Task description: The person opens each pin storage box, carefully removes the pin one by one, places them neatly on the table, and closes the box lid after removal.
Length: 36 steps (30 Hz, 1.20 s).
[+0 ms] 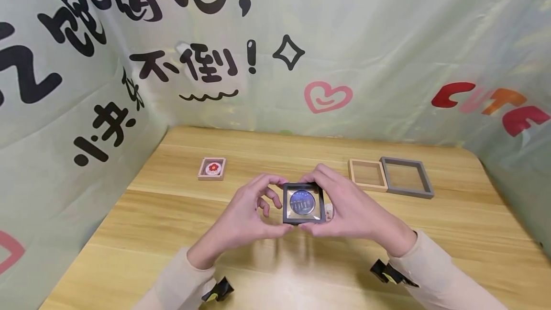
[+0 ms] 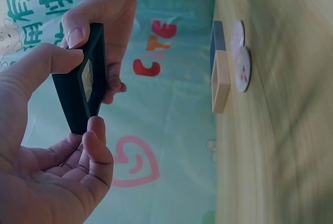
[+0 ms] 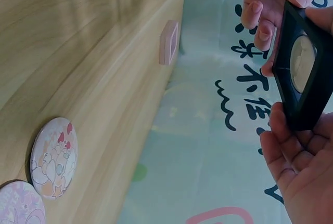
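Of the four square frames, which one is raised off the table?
The black frame, held by the left hand and right hand; the pink frame, beige frame and grey frame lie on the table.

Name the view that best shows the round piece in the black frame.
Head view: the black frame faces the camera, so the round piece shows whole, its blue printed side plain. The left wrist view catches only a narrow pale part, steeply angled; the right wrist view shows a pale side, slanted.
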Motion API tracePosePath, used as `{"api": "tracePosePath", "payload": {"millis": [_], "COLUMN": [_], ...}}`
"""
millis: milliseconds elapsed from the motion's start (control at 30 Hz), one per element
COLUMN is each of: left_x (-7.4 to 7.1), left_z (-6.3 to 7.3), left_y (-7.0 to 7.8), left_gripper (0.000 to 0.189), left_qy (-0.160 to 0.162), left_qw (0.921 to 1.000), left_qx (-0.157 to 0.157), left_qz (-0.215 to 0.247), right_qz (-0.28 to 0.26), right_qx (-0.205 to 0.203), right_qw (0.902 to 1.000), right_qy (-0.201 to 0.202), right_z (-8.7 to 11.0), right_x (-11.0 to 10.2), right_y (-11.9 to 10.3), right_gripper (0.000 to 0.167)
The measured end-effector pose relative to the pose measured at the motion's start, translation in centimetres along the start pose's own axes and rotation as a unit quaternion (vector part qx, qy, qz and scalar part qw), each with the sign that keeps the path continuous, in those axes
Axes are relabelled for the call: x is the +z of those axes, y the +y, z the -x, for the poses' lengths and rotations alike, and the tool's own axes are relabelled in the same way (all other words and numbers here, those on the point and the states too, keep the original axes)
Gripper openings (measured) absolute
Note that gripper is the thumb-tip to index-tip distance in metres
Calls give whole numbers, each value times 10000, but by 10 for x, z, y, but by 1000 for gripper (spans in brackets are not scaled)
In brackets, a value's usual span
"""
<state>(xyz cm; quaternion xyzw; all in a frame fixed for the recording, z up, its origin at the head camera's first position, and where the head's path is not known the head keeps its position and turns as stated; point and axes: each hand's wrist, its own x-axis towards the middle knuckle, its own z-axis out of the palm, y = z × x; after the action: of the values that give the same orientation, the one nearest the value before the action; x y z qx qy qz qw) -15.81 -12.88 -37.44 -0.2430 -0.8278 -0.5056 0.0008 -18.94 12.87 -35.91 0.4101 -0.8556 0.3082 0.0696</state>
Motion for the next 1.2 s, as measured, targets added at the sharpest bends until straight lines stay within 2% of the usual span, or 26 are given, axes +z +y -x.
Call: {"api": "tracePosePath", "payload": {"millis": [200, 467, 600, 800, 1000, 1200], "left_x": [4, 4, 4, 6, 7, 9], "left_z": [0, -1, -1, -1, -1, -2], "left_y": [-5, -10, -12, -14, -16, -20], "left_gripper": [77, 75, 75, 75, 74, 74], "left_qy": [-14, -55, -65, -46, 22, 64], "left_qw": [9996, 9986, 9981, 9963, 9943, 9921], "left_qx": [122, 341, 452, 531, 710, 694], "left_qz": [235, 412, 422, 671, 800, 1041], "right_qz": [104, -147, -159, -210, -293, -409], "right_qx": [-220, -183, -270, -371, -355, -217], "right_qw": [9995, 9995, 9991, 9985, 9985, 9987], "right_qy": [204, 204, 300, 332, 285, 230], "right_z": [2, 4, 4, 4, 4, 2], "right_x": [2, 4, 6, 8, 7, 8], "right_y": [2, 0, -1, -1, -3, -4], "right_gripper": [63, 65, 66, 64, 63, 62]}}
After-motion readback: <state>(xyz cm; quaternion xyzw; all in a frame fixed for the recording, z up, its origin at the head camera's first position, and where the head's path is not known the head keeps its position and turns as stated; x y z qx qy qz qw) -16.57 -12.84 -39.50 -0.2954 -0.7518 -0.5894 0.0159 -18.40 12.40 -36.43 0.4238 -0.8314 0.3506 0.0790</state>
